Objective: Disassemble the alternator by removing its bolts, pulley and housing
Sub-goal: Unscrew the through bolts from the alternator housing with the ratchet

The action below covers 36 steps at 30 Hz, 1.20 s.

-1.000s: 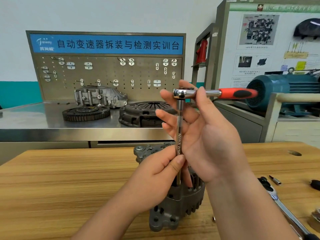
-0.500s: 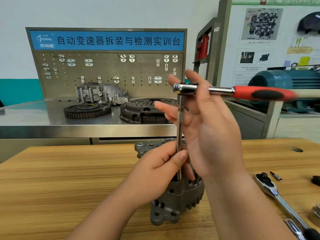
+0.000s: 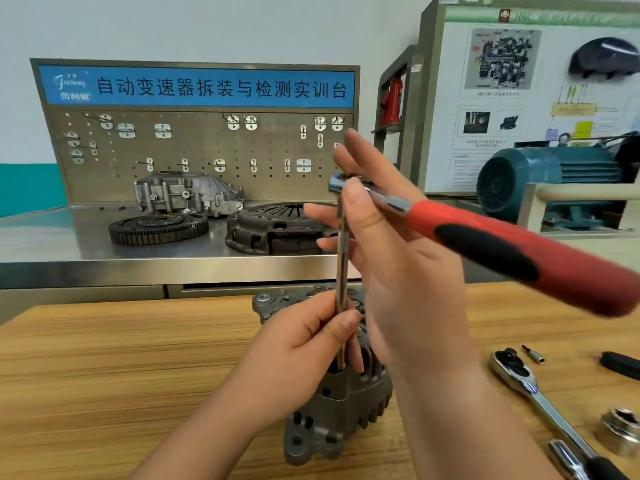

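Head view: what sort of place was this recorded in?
Probably an automotive training workshop: a pegboard tool stand with a blue sign, a flywheel and clutch cover on the steel bench, and wall posters of engine parts.

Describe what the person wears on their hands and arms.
The left hand and right hand are bare: no gloves, rings or watch. The left forearm and right forearm are uncovered to the frame edge, no sleeve in sight. Nails look short, unpainted.

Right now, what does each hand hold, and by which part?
Left hand: the extension bar, near its lower end. Right hand: the ratchet, at its head, between thumb and fingers.
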Each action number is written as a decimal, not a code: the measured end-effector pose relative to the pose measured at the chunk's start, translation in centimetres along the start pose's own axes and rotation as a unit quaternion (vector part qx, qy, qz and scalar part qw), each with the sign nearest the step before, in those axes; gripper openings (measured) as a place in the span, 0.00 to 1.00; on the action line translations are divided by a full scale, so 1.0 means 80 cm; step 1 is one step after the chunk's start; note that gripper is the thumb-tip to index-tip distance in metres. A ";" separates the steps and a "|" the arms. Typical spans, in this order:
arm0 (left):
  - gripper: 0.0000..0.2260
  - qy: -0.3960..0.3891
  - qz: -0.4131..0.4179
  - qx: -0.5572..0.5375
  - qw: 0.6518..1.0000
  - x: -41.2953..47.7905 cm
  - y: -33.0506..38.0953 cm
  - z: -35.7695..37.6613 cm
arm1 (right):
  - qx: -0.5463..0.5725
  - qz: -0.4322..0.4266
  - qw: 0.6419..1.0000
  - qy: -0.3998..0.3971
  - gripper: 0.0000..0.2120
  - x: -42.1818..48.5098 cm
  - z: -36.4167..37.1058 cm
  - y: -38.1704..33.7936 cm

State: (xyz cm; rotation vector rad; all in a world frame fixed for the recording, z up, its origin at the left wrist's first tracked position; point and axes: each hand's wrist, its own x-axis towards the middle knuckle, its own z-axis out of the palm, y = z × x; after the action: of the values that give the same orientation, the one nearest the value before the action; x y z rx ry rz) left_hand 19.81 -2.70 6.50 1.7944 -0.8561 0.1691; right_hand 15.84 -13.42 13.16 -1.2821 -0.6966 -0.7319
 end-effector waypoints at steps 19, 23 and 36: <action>0.13 0.010 0.009 0.009 1.000 -0.002 -0.002 0.001 | 0.033 0.024 0.999 -0.006 0.14 -0.004 0.004 -0.001; 0.15 -0.011 0.011 -0.013 1.000 -0.005 0.000 -0.002 | 0.138 0.102 0.985 -0.003 0.14 -0.004 0.007 -0.002; 0.14 0.002 0.011 0.007 1.000 -0.005 -0.001 0.002 | 0.067 0.039 0.997 0.009 0.14 -0.004 0.005 -0.003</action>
State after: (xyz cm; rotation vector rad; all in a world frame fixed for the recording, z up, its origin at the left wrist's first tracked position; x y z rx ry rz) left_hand 19.56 -2.63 6.15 1.7977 -0.8752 0.1928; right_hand 15.45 -13.04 13.10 -1.1723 -0.6664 -0.6231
